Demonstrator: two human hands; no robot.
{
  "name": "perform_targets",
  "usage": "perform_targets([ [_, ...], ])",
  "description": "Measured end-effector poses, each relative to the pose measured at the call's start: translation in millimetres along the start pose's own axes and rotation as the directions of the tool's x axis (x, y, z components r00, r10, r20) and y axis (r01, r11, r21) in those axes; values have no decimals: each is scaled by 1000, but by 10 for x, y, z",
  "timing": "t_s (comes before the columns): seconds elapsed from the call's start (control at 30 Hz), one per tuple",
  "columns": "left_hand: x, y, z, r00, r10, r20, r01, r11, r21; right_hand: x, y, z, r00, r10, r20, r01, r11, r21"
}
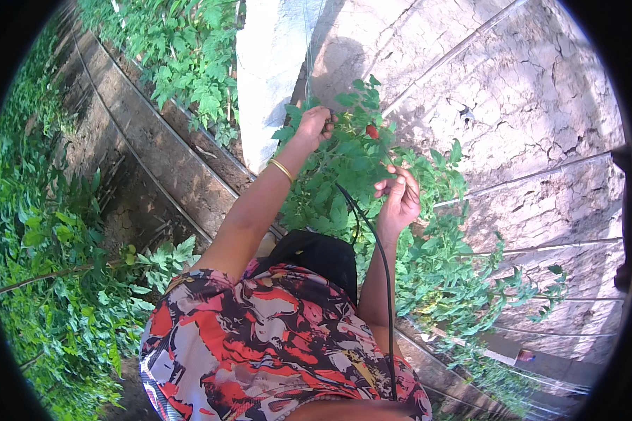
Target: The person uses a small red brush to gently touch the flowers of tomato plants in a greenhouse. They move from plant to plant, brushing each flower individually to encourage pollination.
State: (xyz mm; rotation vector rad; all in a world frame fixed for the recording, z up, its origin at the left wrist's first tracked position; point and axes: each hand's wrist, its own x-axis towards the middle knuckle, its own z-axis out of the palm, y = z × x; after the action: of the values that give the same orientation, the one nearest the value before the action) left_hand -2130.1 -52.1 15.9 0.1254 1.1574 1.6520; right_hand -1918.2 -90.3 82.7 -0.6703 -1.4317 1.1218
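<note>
A leafy tomato plant (342,163) stands before me, against a cracked earthen wall. My left hand (316,126), a gold-coloured bangle (281,170) on its wrist, is at the upper left of the foliage with its fingers curled in. A small dark bit shows at its fingertips; what it holds is not clear. Thin strings (308,52) come down right beside that hand. Lower and to the right, my right hand (402,197) is among the leaves, thumb and fingers bent close together near a thin stem. Between the hands, a small red object (372,131), perhaps a ripe tomato, shows in the leaves.
A black cable (382,247) runs past my right forearm. At the left, a white pillar (266,79) rises beside more tomato plants (200,58). Long dark pipes (142,150) lie along the soil. Poles (453,50) cross the earthen wall (537,105).
</note>
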Motion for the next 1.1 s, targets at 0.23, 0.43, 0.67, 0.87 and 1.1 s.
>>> perform_targets([
  [0.23, 34, 257, 272, 890, 292, 351, -441, 749, 495, 38, -98, -193, 999, -25, -30, 27, 998, 50],
  [0.43, 10, 244, 643, 738, 218, 638, -585, -265, 767, 46, -127, -413, 1000, -14, -27, 16, 996, 91],
  [0.67, -66, 168, 876, 725, 158, 671, -522, -510, 684, 98, -105, -584, 1000, -2, -23, 5, 992, 124],
  [0.87, -103, 119, 926, 661, 132, 738, -536, -606, 588, 186, -101, -626, 1000, 9, -1, -9, 988, 152],
  [1.1, -93, 58, 835, 647, 99, 756, -563, -606, 562, 269, -88, -598, 999, 18, -35, -17, 999, 46],
])
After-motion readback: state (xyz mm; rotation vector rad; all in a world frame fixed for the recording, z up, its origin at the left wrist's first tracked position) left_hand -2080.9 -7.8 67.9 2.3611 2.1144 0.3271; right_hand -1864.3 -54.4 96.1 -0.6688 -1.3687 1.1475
